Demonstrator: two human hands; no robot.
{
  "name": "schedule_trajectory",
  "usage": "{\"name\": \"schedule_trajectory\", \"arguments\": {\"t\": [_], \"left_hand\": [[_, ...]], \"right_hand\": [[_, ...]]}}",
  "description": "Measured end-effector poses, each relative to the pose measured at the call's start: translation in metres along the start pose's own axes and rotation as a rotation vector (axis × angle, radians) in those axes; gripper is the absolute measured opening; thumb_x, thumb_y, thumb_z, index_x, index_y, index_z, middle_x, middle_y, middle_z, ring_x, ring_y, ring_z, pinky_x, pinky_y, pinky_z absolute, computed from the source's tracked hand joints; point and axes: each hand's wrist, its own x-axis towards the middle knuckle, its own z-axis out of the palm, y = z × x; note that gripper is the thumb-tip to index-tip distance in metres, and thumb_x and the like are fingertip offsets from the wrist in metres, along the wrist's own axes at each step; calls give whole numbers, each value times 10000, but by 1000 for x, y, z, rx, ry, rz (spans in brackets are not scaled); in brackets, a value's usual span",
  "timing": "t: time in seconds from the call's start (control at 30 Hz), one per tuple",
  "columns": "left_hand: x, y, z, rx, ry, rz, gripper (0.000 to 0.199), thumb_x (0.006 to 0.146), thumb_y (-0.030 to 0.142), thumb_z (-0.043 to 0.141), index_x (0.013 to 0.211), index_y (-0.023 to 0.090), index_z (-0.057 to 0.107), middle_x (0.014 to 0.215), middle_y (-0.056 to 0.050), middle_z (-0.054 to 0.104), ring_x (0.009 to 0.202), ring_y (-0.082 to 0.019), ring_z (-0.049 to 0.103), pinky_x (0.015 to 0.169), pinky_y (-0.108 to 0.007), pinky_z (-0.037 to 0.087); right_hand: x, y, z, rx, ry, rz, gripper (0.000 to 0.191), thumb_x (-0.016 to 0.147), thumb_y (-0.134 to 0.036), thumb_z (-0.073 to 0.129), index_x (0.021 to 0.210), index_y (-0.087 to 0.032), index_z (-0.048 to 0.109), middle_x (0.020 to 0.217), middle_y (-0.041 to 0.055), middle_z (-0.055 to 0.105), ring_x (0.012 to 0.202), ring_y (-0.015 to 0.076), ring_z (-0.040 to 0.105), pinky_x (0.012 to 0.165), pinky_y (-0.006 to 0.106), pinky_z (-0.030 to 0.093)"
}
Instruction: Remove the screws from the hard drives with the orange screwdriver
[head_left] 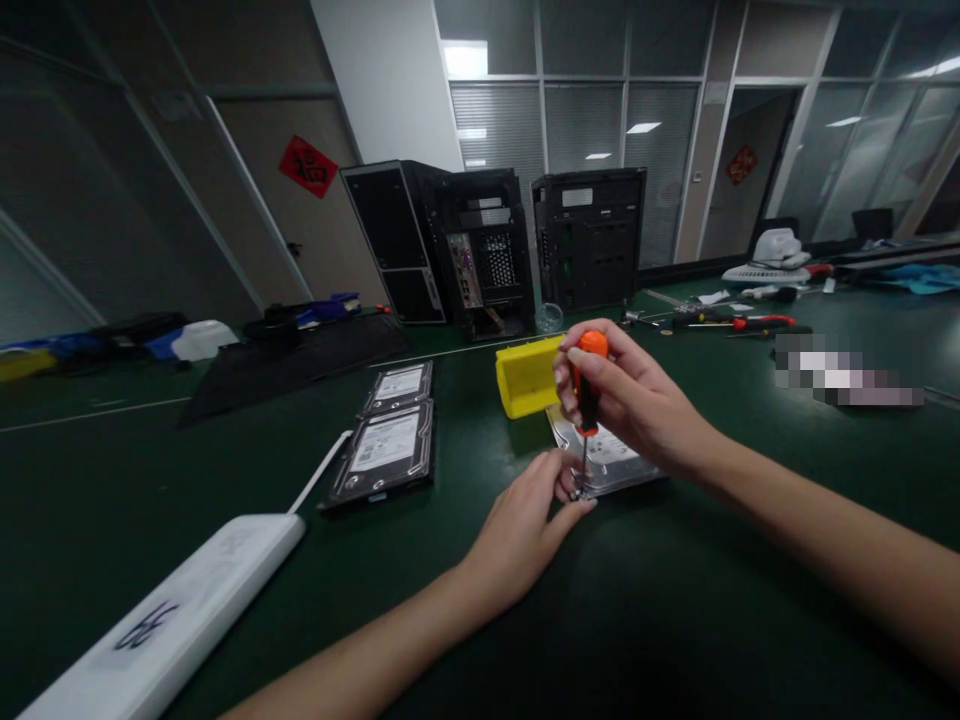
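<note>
My right hand (626, 385) is closed around the handle of an orange and black screwdriver (590, 385), held nearly upright. Its shaft runs down to the near-left corner of a silver hard drive (619, 455) lying on the bench. At that same corner, my left hand (529, 510) has its thumb and fingers closed about the drive's edge, beside the screwdriver tip. A small shiny bit shows between these fingers, too small to name. My right hand and the screwdriver cover part of the drive. Just behind it a yellow plastic bin (521, 385) lies with its opening towards me.
Two more hard drives (386, 440) lie to the left, near a white power strip (202, 590) with a cable. Black computer cases (480, 250) stand at the back, beside a small clear cup (549, 318). Tools with red handles (761, 323) lie at the right on the green bench.
</note>
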Motion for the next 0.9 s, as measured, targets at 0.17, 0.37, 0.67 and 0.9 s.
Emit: {"name": "schedule_trajectory", "arguments": {"t": [0.17, 0.37, 0.67, 0.9], "left_hand": [[1, -2, 0, -72, 24, -3, 254, 799, 237, 601, 1020, 161, 500, 889, -21, 561, 825, -165, 530, 726, -273, 416], [2, -1, -1, -125, 38, -22, 264, 785, 205, 613, 1015, 173, 487, 852, 7, 573, 726, -125, 529, 607, -219, 400], [5, 0, 3, -211, 34, -21, 238, 764, 220, 639, 954, 163, 507, 796, 16, 580, 627, -98, 505, 560, -206, 405], [9, -3, 3, -260, 36, -35, 251, 737, 241, 665, 929, 161, 525, 789, 11, 577, 650, -107, 535, 570, -208, 437]], "right_hand": [[1, 3, 2, -18, 2, 4, 135, 842, -267, 551, 952, -251, 477, 674, -59, 442, 524, 53, 403, 484, 189, 309], [4, 1, 5, 51, 15, 48, 283, 928, -386, 326, 1086, -234, 504, 716, -23, 440, 568, 79, 394, 548, 220, 354], [4, 3, -2, 36, -4, 40, 166, 903, -313, 428, 1012, -222, 515, 758, -20, 487, 609, 73, 463, 551, 203, 359], [3, 2, -2, 40, 34, 45, 125, 887, -331, 456, 965, -235, 478, 745, -28, 489, 580, 72, 453, 528, 207, 354]]}}
